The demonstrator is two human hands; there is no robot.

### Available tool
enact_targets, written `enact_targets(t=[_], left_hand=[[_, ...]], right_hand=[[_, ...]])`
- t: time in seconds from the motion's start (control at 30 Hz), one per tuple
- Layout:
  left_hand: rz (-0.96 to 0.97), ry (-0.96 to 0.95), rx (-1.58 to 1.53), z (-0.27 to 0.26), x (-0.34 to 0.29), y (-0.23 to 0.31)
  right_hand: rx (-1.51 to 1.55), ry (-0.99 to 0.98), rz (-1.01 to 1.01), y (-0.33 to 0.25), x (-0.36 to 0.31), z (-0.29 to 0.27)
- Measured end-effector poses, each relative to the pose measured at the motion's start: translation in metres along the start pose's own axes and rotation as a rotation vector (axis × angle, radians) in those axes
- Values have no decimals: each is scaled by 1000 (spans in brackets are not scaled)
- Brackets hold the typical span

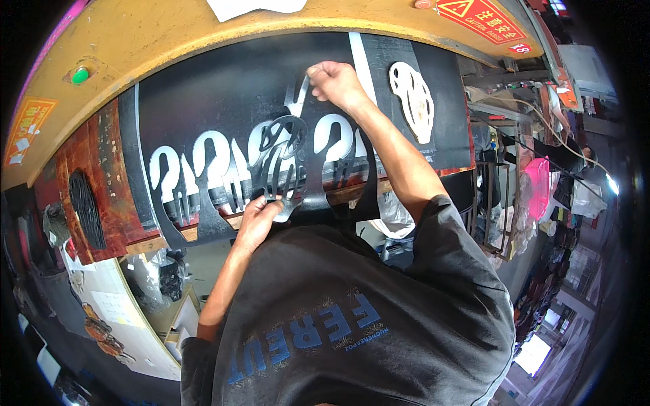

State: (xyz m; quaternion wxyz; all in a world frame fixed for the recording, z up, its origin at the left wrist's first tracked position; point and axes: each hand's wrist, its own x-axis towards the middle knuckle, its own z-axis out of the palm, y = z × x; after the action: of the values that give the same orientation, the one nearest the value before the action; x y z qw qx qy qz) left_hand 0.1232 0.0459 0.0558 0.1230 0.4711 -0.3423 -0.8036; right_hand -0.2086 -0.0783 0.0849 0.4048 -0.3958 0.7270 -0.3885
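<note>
A black sheet (pixel 223 88) covers the bench, and a row of curved cut-out openings runs along its near edge. My left hand (pixel 257 220) is closed on the near end of a black cut piece (pixel 284 159) with slots and an oval loop, which lies over the row. Farther off and to the right, my right hand (pixel 335 84) is closed, its fingertips pinching the top of a thin strip (pixel 296 101) that looks grey-white in the light. The strip's lower end reaches down toward the cut piece; whether the two join I cannot tell.
A white, sole-shaped frame with holes (pixel 412 101) lies right of my right forearm. At the far left, a bundle of black pieces (pixel 87 210) rests on the reddish worn board (pixel 112 183). A yellow machine beam (pixel 203 40) with a green button spans the far side.
</note>
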Motion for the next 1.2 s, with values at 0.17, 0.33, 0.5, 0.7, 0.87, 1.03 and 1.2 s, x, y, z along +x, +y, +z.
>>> enact_targets(t=[0.17, 0.33, 0.5, 0.7, 0.87, 1.03, 1.2], left_hand=[[-4, 23, 167, -5, 6, 7], [76, -18, -122, 12, 23, 25], [-108, -165, -247, 29, 43, 61], [6, -38, 290, 55, 74, 100], [2, -22, 329, 58, 86, 110], [141, -251, 576, 51, 71, 106], [205, -161, 401, 54, 80, 92]], right_hand=[[170, -88, 83, -1, -50, -10], [-513, -127, 155, 18, -141, -15], [343, 41, 395, 47, -167, 9], [866, -50, 512, 59, -154, 2], [839, -216, 576, 58, -152, 16], [785, -165, 581, 61, -147, 24], [717, -222, 444, 58, -145, 14]])
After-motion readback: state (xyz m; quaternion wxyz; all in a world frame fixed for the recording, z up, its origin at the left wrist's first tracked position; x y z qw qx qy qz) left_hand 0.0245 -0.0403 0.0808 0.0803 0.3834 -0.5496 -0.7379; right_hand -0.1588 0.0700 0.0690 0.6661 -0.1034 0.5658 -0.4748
